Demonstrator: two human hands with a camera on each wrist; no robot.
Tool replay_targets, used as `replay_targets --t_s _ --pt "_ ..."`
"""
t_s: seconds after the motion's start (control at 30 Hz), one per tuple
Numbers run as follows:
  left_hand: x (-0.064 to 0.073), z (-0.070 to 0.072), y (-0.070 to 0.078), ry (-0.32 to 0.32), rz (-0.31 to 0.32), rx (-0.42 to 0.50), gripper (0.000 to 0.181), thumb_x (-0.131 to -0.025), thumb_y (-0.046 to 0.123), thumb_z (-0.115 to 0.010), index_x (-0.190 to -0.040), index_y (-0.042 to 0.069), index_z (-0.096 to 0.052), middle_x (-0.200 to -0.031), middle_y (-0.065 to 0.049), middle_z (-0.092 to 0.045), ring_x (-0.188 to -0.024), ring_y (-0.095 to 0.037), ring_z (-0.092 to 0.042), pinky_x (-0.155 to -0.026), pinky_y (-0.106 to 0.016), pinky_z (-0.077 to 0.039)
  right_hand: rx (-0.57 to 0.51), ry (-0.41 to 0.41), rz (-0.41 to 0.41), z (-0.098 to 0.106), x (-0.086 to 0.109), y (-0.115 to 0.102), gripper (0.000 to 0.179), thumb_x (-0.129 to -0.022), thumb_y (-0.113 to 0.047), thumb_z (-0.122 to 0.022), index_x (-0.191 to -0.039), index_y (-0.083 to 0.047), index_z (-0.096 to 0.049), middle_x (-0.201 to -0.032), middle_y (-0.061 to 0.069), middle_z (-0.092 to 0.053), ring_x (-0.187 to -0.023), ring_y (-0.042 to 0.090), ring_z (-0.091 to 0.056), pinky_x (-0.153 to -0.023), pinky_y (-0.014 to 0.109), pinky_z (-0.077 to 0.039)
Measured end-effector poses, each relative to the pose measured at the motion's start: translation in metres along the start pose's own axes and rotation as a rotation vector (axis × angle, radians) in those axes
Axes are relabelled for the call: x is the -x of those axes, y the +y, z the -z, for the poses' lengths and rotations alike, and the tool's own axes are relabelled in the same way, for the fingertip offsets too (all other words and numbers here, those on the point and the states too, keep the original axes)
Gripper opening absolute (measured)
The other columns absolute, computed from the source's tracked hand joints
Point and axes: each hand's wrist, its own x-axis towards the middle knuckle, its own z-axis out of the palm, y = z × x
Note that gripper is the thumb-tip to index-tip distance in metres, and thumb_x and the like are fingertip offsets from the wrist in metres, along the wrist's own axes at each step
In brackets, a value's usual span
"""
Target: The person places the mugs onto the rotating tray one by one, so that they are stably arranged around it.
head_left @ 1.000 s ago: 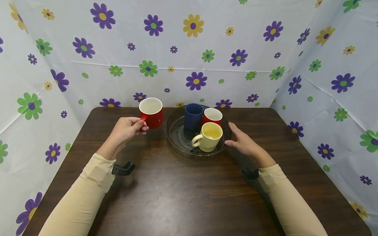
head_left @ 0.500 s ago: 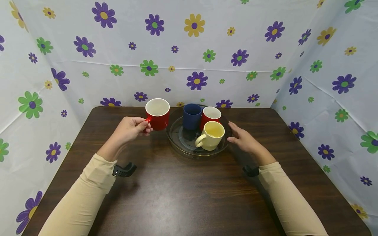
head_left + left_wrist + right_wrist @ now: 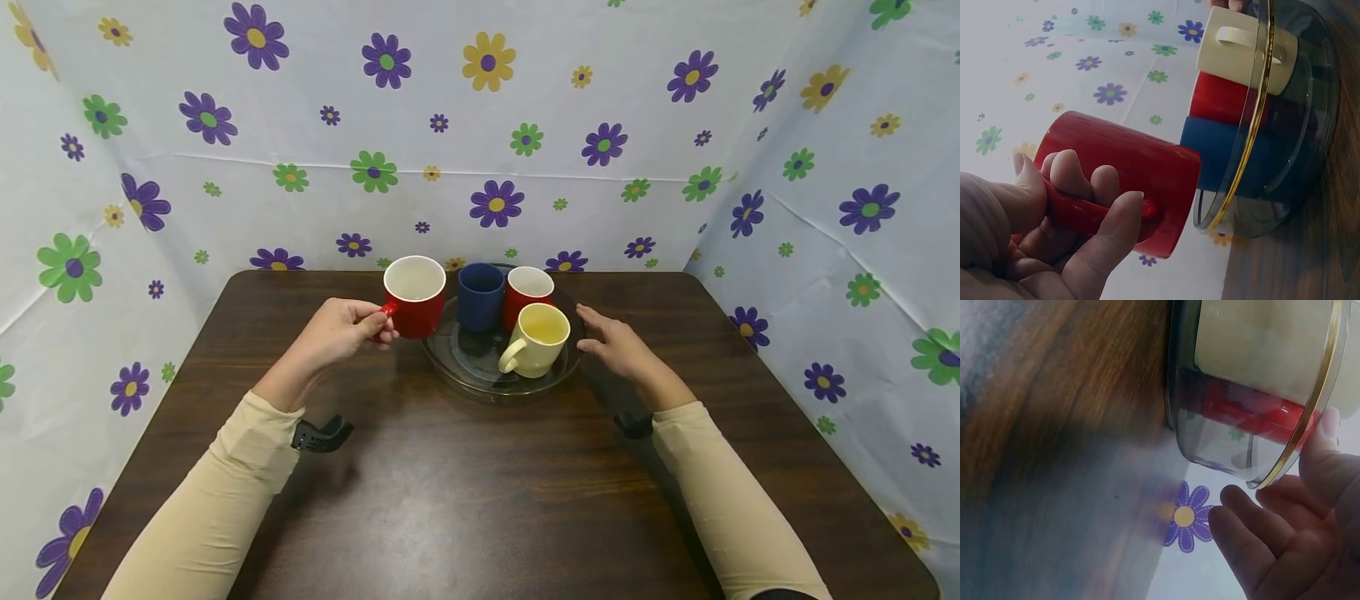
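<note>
My left hand pinches the handle of a large red mug with a white inside. The mug is upright in the head view and overlaps the left rim of a clear glass bowl with a gold edge. Inside the bowl stand a blue mug, a smaller red mug and a pale yellow mug, whose handle points toward the front left. My right hand is at the bowl's right side, fingers loosely spread; the thumb lies right at the gold rim in the right wrist view.
The bowl stands on a dark wooden table near its back edge. White flower-print sheets hang behind the table and along both sides. A black strap is at the left wrist, and another at the right.
My left hand has carried the large red mug rightward to the bowl's left rim. In the bowl, the yellow mug has shifted slightly right, the blue and smaller red mugs slightly left.
</note>
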Motion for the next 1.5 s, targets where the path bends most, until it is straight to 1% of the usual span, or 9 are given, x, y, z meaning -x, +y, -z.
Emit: replay_targets --t_s 0.17,0.37,0.5,0.7,0.9,1.0,1.2,1.37,1.5 --pt "-0.002 -0.004 0.001 -0.029 -0.014 -0.001 0.028 -0.102 0.01 -0.059 -0.102 -0.017 -0.066 -0.083 -0.008 -0.074 -0.075 -0.015 -0.072 -0.079 -0.035 -0.061 0.004 -0.005 -0.037 0.001 -0.002 0.002 0.067 -0.101 -0.012 -0.063 -0.158 -0.001 -0.03 -0.162 0.024 -0.026 -0.146 0.045 -0.031 -0.118 0.06 -0.025" --pt "-0.005 -0.008 -0.001 -0.053 -0.005 0.027 0.027 -0.101 0.009 -0.06 -0.102 -0.017 -0.065 -0.082 -0.008 -0.073 -0.078 -0.02 -0.072 -0.08 -0.036 -0.061 0.007 -0.005 -0.029 0.002 -0.003 0.002 0.065 -0.101 -0.014 -0.063 -0.157 0.001 -0.032 -0.162 0.024 -0.027 -0.148 0.044 -0.029 -0.118 0.059 -0.025" --pt "-0.007 -0.012 -0.002 -0.074 -0.015 0.037 0.027 -0.102 0.009 -0.059 -0.101 -0.017 -0.064 -0.082 -0.008 -0.072 -0.078 -0.019 -0.071 -0.079 -0.037 -0.061 0.017 0.022 -0.009 0.001 -0.002 -0.001 0.065 -0.101 -0.013 -0.064 -0.155 0.003 -0.034 -0.161 0.025 -0.029 -0.146 0.044 -0.032 -0.118 0.059 -0.026" --pt "-0.008 -0.016 -0.003 -0.101 -0.008 0.021 0.023 -0.102 0.007 -0.059 -0.102 -0.016 -0.065 -0.084 -0.011 -0.072 -0.078 -0.019 -0.07 -0.083 -0.043 -0.06 0.01 0.073 0.005 -0.004 0.005 -0.009 0.067 -0.101 -0.015 -0.065 -0.154 0.007 -0.031 -0.161 0.027 -0.028 -0.143 0.045 -0.037 -0.117 0.058 -0.027" --pt "-0.008 -0.018 -0.004 -0.101 0.009 0.025 0.023 -0.102 0.006 -0.06 -0.103 -0.016 -0.065 -0.084 -0.011 -0.073 -0.076 -0.018 -0.069 -0.082 -0.041 -0.061 -0.001 0.008 -0.056 -0.01 0.011 -0.024 0.078 -0.1 -0.024 -0.066 -0.155 0.011 -0.022 -0.164 0.027 -0.019 -0.151 0.044 -0.019 -0.121 0.058 -0.018" --pt "-0.008 -0.019 -0.004 -0.098 0.015 0.032 0.022 -0.101 0.006 -0.06 -0.103 -0.015 -0.066 -0.084 -0.011 -0.072 -0.075 -0.015 -0.068 -0.081 -0.04 -0.061 -0.028 -0.014 -0.082 -0.01 0.014 -0.03 0.081 -0.1 -0.024 -0.066 -0.156 0.012 -0.02 -0.164 0.028 -0.017 -0.151 0.045 -0.016 -0.121 0.058 -0.017" --pt "-0.008 -0.021 -0.003 -0.106 0.022 0.03 0.023 -0.101 0.007 -0.061 -0.103 -0.014 -0.067 -0.084 -0.011 -0.073 -0.079 -0.021 -0.069 -0.085 -0.045 -0.06 -0.032 -0.01 -0.107 -0.011 0.014 -0.032 0.08 -0.1 -0.022 -0.066 -0.155 0.013 -0.02 -0.162 0.031 -0.019 -0.15 0.046 -0.019 -0.12 0.059 -0.019" --pt "-0.008 -0.022 -0.002 -0.117 0.007 0.039 0.022 -0.101 0.007 -0.061 -0.103 -0.015 -0.067 -0.085 -0.012 -0.073 -0.082 -0.028 -0.07 -0.081 -0.04 -0.061 0.003 0.014 -0.103 -0.009 0.012 -0.028 0.075 -0.1 -0.022 -0.066 -0.153 0.013 -0.025 -0.158 0.033 -0.026 -0.147 0.048 -0.027 -0.119 0.059 -0.023" --pt "-0.008 -0.023 -0.002 -0.132 -0.011 0.054 0.023 -0.101 0.006 -0.06 -0.104 -0.016 -0.066 -0.085 -0.012 -0.072 -0.081 -0.027 -0.07 -0.082 -0.042 -0.06 0.026 0.023 -0.094 -0.007 0.009 -0.023 0.071 -0.1 -0.02 -0.065 -0.153 0.012 -0.029 -0.156 0.032 -0.032 -0.144 0.049 -0.031 -0.118 0.059 -0.025"
